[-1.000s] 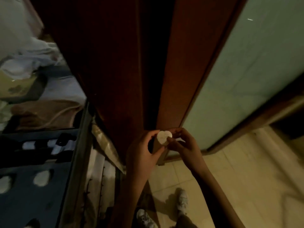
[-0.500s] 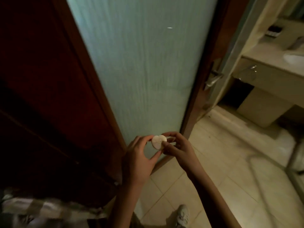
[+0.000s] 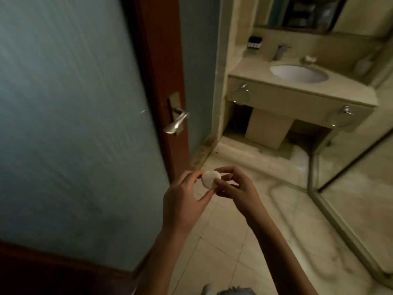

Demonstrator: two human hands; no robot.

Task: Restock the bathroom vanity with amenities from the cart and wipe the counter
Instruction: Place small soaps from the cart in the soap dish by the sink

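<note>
Soap (image 3: 210, 179), the small pale round one: where is it?
In the air between both hands, above the tiled floor (image 3: 244, 241), near the frosted-glass door (image 3: 74, 103).
And the fingers?
The left hand (image 3: 182, 199) pinches its left edge with thumb and fingertips. The right hand (image 3: 236, 188) pinches the right edge, fingers curled.
What lies beyond?
The door's metal handle (image 3: 176, 124). Well apart is the vanity counter (image 3: 251, 69) with its white sink (image 3: 298, 73), a faucet (image 3: 279, 52) and small dark bottles (image 3: 254, 42) in the back corner.
</note>
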